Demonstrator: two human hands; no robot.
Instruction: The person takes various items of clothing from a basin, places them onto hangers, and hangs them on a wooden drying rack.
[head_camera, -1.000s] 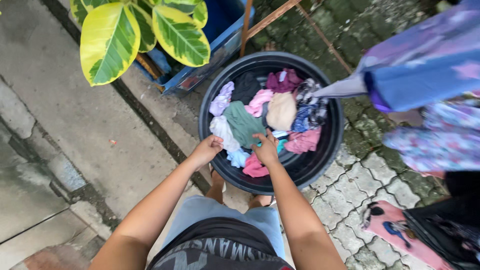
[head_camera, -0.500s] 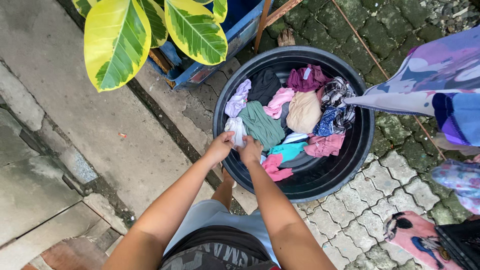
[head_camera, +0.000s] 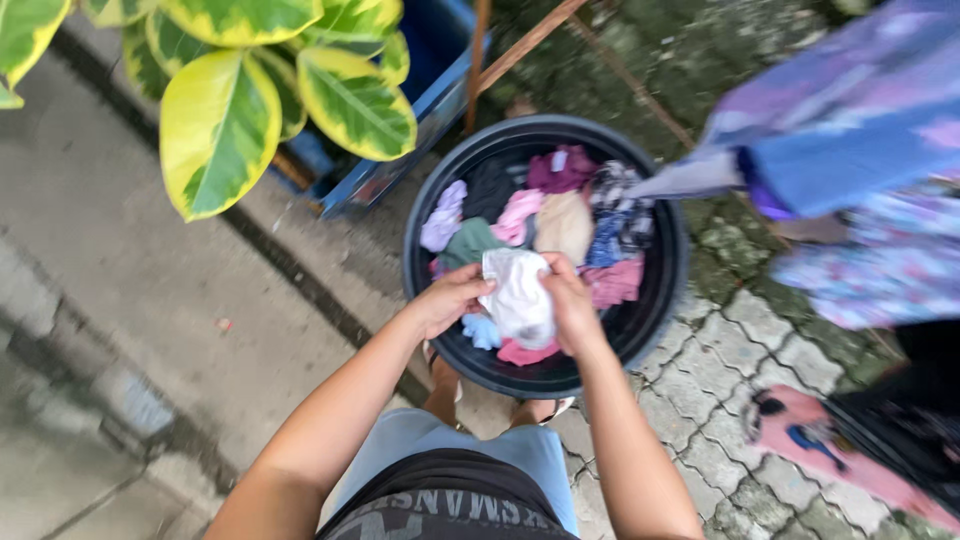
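Left hand: the left hand (head_camera: 450, 298) sat at centre frame, fingers curled tight on the left edge of a white cloth (head_camera: 518, 296).
Right hand: the right hand (head_camera: 572, 305) was just right of it, fingers closed on the cloth's right edge; the two hands were close together, the cloth bunched between them.
White cloth: crumpled, lifted above the near part of the tub, hanging down between the hands.
Tub: a round black tub (head_camera: 660, 300) stood on the ground at centre frame, slightly above the hands.
Tub contents: a lilac piece (head_camera: 443, 215) at left, a green piece (head_camera: 466, 243) beside it, a pale pink piece (head_camera: 518, 213), a beige piece (head_camera: 565, 225), a maroon piece (head_camera: 560, 170) at the far side, a dark patterned piece (head_camera: 622, 215) at right, a rose piece (head_camera: 612, 282) below that.
Plant: large yellow-and-green leaves (head_camera: 215, 125) filled the upper left.
Blue crate: a blue container (head_camera: 430, 95) stood behind the leaves, just left of the tub.
Hung fabric: blurred blue and purple cloth (head_camera: 850, 130) crossed the upper right.
Ground: grey paving blocks (head_camera: 700, 400) lay at lower right.
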